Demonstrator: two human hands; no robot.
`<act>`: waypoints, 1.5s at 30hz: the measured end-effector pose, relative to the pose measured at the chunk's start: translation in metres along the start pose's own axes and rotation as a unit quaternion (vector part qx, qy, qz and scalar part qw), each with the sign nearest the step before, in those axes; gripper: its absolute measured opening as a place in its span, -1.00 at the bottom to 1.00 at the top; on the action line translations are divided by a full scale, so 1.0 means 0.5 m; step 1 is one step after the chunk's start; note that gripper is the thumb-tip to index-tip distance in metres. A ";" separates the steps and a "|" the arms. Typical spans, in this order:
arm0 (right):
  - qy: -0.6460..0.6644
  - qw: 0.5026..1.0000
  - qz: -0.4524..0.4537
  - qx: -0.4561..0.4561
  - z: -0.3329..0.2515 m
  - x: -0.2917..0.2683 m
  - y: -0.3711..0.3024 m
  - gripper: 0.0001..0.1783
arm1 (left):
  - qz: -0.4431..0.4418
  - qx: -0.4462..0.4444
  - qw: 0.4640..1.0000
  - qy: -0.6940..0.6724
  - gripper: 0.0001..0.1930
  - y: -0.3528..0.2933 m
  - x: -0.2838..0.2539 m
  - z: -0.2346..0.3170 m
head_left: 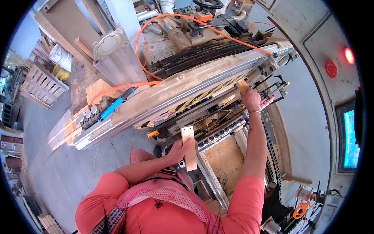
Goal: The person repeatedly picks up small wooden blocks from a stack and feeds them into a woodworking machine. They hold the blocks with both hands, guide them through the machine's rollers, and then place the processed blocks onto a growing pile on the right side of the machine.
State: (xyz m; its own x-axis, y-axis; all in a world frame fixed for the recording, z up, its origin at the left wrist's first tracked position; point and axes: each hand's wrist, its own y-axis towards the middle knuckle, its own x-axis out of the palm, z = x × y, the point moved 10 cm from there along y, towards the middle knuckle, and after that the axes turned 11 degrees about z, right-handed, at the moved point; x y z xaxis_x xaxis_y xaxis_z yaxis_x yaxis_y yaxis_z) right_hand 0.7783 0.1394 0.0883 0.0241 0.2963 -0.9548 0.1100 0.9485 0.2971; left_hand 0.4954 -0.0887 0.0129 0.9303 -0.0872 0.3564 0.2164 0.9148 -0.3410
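My left hand point(182, 150) is closed round a flat, pale wooden board point(188, 145) with two small dark holes at its upper end. That board is held upright in front of my body, over the near edge of the machine point(218, 134). Stretched out to the right, my right hand point(251, 98) grips a short wooden piece point(242, 86) whose far end reaches the machine below the long beam. My fingers and the beam hide part of that piece, so I cannot tell whether it touches the machine.
An orange air hose point(137, 43) loops over the machine's long beam point(163, 91). On the right stands a control panel with a red button point(331, 69), a lit red lamp point(349, 56) and a screen point(351, 138). Slatted crates point(43, 84) and white buckets point(60, 55) stand at left.
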 end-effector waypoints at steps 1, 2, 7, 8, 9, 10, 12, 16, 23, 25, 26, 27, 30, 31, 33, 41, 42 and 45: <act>-0.004 1.000 0.004 0.000 0.006 0.005 -0.003 -0.58 | -0.002 -0.021 1.000 -0.010 -0.75 0.004 -0.002 -0.007; -0.009 1.000 0.008 0.000 0.012 0.010 -0.004 -0.58 | 0.000 -0.025 1.000 0.000 -0.75 0.007 -0.003 -0.008; -0.025 0.999 -0.012 0.020 0.015 0.025 0.006 -0.58 | -0.012 -0.042 0.999 0.025 -0.68 0.006 -0.011 0.003; -0.025 0.999 -0.011 0.020 0.016 0.025 0.004 -0.58 | -0.022 -0.061 0.998 0.025 -0.65 0.005 -0.011 -0.004; -0.025 0.999 -0.010 0.020 0.019 0.028 0.000 -0.58 | -0.031 -0.080 0.996 0.026 -0.62 0.005 -0.011 -0.011; -0.023 1.000 -0.007 0.020 0.016 0.025 -0.001 -0.58 | -0.040 -0.097 0.994 0.029 -0.60 0.006 -0.013 -0.017; -0.035 0.999 -0.019 0.025 0.015 0.025 -0.002 -0.57 | -0.043 -0.126 0.990 -0.038 -0.63 0.007 -0.008 -0.021; -0.026 0.998 -0.042 0.044 0.018 0.027 0.000 -0.55 | -0.044 -0.190 0.979 -0.065 -0.69 0.011 -0.016 -0.055; -0.040 0.997 -0.049 0.044 0.026 0.038 0.002 -0.52 | -0.087 -0.006 0.994 0.061 -0.74 0.016 -0.001 -0.008; -0.042 0.996 -0.061 0.049 0.033 0.047 -0.002 -0.51 | -0.104 0.014 0.985 0.137 -0.70 0.008 0.005 -0.011; -0.042 0.996 -0.067 0.052 0.036 0.052 -0.005 -0.51 | -0.112 0.023 0.978 0.176 -0.68 0.005 0.008 -0.012; -0.033 0.997 -0.055 0.047 0.036 0.049 -0.004 -0.51 | -0.110 0.035 0.977 0.178 -0.69 0.007 0.008 -0.014; -0.023 0.999 -0.030 0.026 0.034 0.056 0.002 -0.51 | -0.059 0.029 0.988 0.139 -0.75 0.016 -0.006 -0.033; -0.019 0.999 -0.027 0.030 0.035 0.057 0.003 -0.53 | -0.055 0.047 0.984 0.165 -0.77 0.014 0.004 -0.005; -0.014 0.999 -0.033 0.028 0.036 0.061 0.001 -0.54 | -0.034 0.063 0.979 0.192 -0.79 0.017 0.003 -0.015; 0.009 0.998 -0.043 0.038 0.036 0.053 -0.003 -0.54 | 0.047 0.084 0.979 0.178 -0.80 -0.001 -0.006 0.002; 0.006 0.998 -0.043 0.041 0.039 0.053 -0.004 -0.53 | 0.051 0.089 0.980 0.169 -0.80 -0.002 -0.005 0.004; 0.018 0.998 -0.050 0.046 0.025 0.038 -0.004 -0.52 | 0.059 0.099 0.981 0.156 -0.80 -0.003 -0.012 -0.003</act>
State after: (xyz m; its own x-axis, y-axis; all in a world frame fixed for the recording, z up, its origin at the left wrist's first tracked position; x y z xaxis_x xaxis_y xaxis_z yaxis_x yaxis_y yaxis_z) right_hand 0.7912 0.1417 0.0696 -0.0270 0.2070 -0.9780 0.2004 0.9596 0.1976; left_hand 0.4898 -0.0902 0.0102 0.9974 -0.0653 0.0303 0.0696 0.9817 -0.1773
